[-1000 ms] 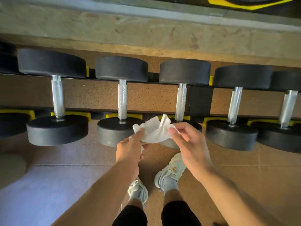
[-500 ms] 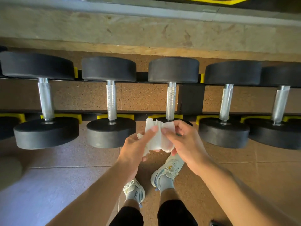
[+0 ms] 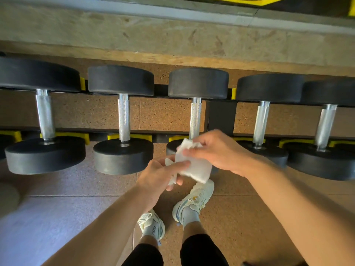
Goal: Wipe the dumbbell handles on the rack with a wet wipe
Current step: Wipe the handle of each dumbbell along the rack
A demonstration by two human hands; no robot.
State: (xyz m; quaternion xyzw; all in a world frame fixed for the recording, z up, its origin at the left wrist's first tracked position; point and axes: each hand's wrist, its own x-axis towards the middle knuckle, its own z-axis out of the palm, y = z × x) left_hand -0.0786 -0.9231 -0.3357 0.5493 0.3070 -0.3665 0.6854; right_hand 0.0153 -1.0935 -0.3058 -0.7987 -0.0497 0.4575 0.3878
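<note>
Several black dumbbells with knurled silver handles lie across a black rack (image 3: pixel 221 116) with yellow saddles. Both hands hold a white wet wipe (image 3: pixel 194 166), folded into a pad, just in front of the near head of the middle dumbbell. My left hand (image 3: pixel 163 173) grips its lower left edge from below. My right hand (image 3: pixel 217 150) pinches its top edge with thumb and fingers. The middle dumbbell's handle (image 3: pixel 196 118) is just above my right hand, untouched. Other handles stand at left (image 3: pixel 123 117) and right (image 3: pixel 260 123).
A concrete ledge and wall (image 3: pixel 172 35) run behind the rack. The speckled brown floor (image 3: pixel 240 208) lies under my feet in pale sneakers (image 3: pixel 194 198). A grey mat (image 3: pixel 48 217) covers the floor at lower left.
The loose, crumpled wipe has been folded into a flat pad between both hands. My right hand has risen a little toward the middle handle.
</note>
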